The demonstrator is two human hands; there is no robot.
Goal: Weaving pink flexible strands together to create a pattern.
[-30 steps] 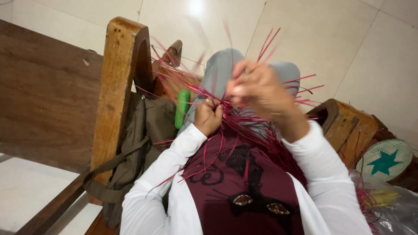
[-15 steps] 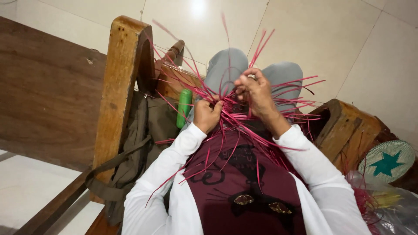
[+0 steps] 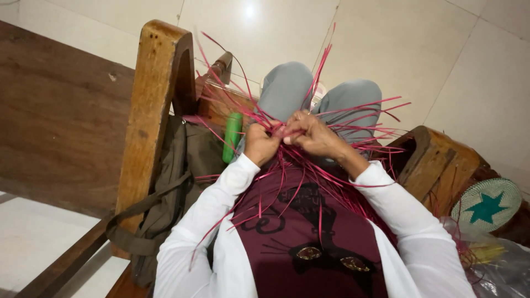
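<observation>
The person sits on a wooden bench (image 3: 152, 105) with both hands brought together over the lap, just above the knees in grey trousers (image 3: 287, 88). The left hand (image 3: 260, 144) is closed around a bunch of pink strips (image 3: 331, 118), fingers curled tight where the strips cross. The right hand (image 3: 312, 134) touches the left and pinches the same strips between thumb and fingertips. From that knot the strips fan out in every direction: some rise past the knees, some spread to the right over the wooden armrest (image 3: 436, 163), others trail down across the dark red shirt (image 3: 309, 232) and the white sleeves (image 3: 204, 232). A green tube-shaped thing (image 3: 232, 137) lies on the bench just beside the left hand, next to an olive-brown bag (image 3: 182, 182) whose strap hangs along the bench post. Well off to the right a round woven piece with a green star (image 3: 487, 204) rests near a clear plastic bag (image 3: 497, 270). Pale floor tiles (image 3: 441, 44) lie beneath
</observation>
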